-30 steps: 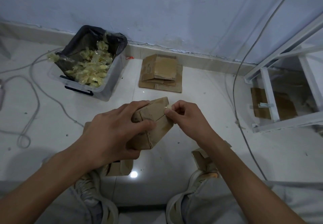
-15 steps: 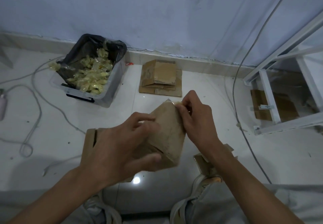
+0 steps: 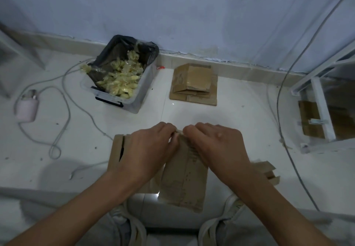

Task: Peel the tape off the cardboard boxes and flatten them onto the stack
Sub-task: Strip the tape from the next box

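A small brown cardboard box (image 3: 184,178) hangs in front of me above the floor, its long side facing me. My left hand (image 3: 151,149) and my right hand (image 3: 215,146) both pinch its top edge, fingertips almost touching; a pale bit of tape shows between them. The stack of flattened boxes (image 3: 194,84) lies on the floor by the wall, straight ahead. Another cardboard box (image 3: 117,151) sits on the floor under my left hand.
A clear bin (image 3: 123,77) with a black liner holds crumpled tape at the left. Cables (image 3: 63,100) and a pink charger (image 3: 26,109) lie on the left floor. A white shelf frame (image 3: 322,111) stands at the right with cardboard under it. More cardboard (image 3: 269,171) lies by my right arm.
The box has turned so its long face hangs down toward me. My left hand moved from the box's side up to its top edge, meeting my right hand there.
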Demonstrator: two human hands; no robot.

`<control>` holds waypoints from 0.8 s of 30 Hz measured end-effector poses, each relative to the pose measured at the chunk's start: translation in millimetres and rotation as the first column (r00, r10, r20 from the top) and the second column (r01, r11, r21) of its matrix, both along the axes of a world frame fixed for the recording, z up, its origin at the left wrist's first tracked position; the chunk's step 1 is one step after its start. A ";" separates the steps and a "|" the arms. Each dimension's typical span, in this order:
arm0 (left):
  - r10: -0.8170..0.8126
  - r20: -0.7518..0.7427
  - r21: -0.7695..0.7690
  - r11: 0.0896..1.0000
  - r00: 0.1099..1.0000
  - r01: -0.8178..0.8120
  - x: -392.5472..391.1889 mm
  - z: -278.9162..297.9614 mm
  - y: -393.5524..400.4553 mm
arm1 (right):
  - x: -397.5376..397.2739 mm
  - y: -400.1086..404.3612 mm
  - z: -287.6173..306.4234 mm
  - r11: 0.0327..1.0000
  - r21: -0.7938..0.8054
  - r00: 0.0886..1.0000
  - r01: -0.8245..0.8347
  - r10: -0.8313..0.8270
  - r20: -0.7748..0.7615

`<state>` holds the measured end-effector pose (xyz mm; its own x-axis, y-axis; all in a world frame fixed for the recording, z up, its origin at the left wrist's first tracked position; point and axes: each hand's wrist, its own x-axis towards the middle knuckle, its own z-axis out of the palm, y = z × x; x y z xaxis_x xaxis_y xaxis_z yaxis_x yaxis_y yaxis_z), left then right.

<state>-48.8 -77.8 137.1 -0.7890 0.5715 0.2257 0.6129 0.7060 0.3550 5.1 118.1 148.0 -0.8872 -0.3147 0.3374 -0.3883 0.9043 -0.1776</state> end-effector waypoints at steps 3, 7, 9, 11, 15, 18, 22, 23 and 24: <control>-0.186 -0.108 -0.164 0.972 0.977 0.167 -2.8 1.3 -2.7 | -0.4 4.3 4.6 1.000 0.026 0.999 -0.012 0.011 0.046; -0.342 -0.146 -0.203 0.929 0.928 0.310 -14.1 8.8 -3.6 | -7.4 13.5 13.3 0.997 0.025 0.992 -0.079 0.076 0.102; -0.412 -0.122 -0.178 0.904 0.903 0.388 -22.4 17.0 -6.4 | -13.3 19.0 16.1 0.995 -0.051 0.985 -0.083 0.089 0.147; -0.466 -0.014 -0.094 0.882 0.885 0.463 -30.4 24.7 -11.4 | -17.5 23.5 18.7 0.987 -0.160 0.975 -0.032 0.067 0.214; -0.538 0.389 0.172 0.840 0.748 0.515 -35.8 39.5 -19.5 | -14.6 22.4 20.1 0.970 -0.244 0.932 -0.020 0.107 0.347; -0.501 0.508 0.216 0.862 0.701 0.459 -35.3 41.9 -19.9 | -11.5 24.9 17.1 0.880 -0.469 0.887 0.083 0.149 0.437; -0.406 0.631 0.328 0.912 0.661 0.247 -37.8 43.3 -26.9 | -9.7 37.5 16.3 0.703 -0.639 0.757 0.313 0.222 0.615; -0.395 0.648 0.343 0.915 0.652 0.214 -37.5 43.9 -27.2 | -9.3 38.3 14.6 0.700 -0.642 0.753 0.313 0.230 0.617; -0.385 0.654 0.345 0.918 0.651 0.196 -37.4 44.0 -27.0 | -9.5 37.1 12.7 0.703 -0.641 0.761 0.309 0.222 0.610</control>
<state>-86.2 -104.8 181.1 -0.5670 0.8067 -0.1668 0.2775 0.3777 0.8834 -4.4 155.2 160.7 -0.9649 -0.1897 -0.1818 0.0849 0.4294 -0.8991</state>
